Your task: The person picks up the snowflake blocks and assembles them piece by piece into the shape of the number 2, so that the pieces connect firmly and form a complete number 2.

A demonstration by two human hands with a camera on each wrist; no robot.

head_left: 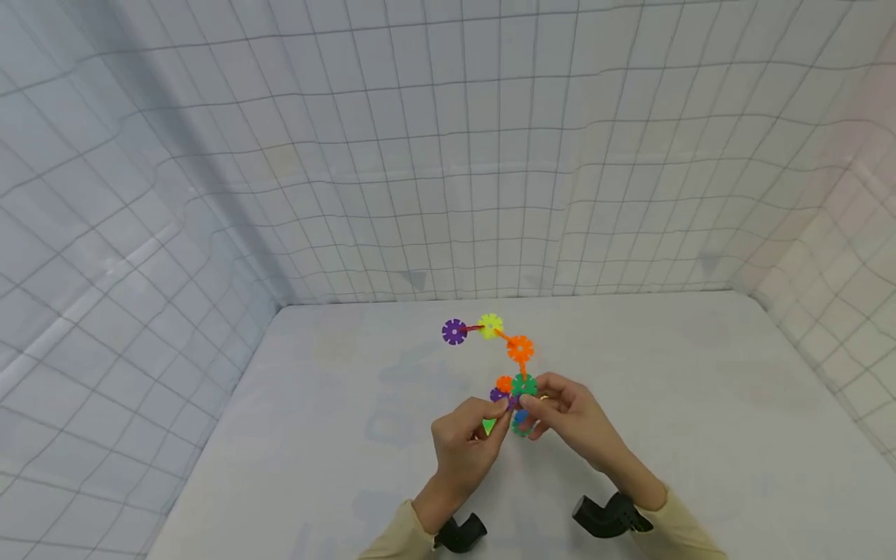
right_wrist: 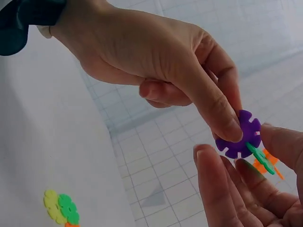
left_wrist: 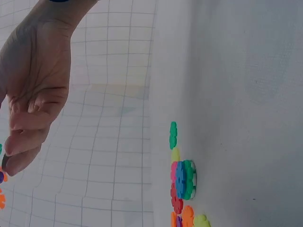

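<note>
Right hand fills my wrist feed, thumb and finger pinching a purple disc, and a green disc meets it edge-on. Left hand brings its curved thumb and fingers right up around that purple piece; whether it grips, I can't tell from this end. Beyond the hands I see a chain of discs arcing away through orange and yellow. Loose discs lie clustered on the white table.

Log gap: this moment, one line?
right hand: pinches purple notched plastic disc; left hand: at its edge; green notched plastic disc: meets purple
</note>
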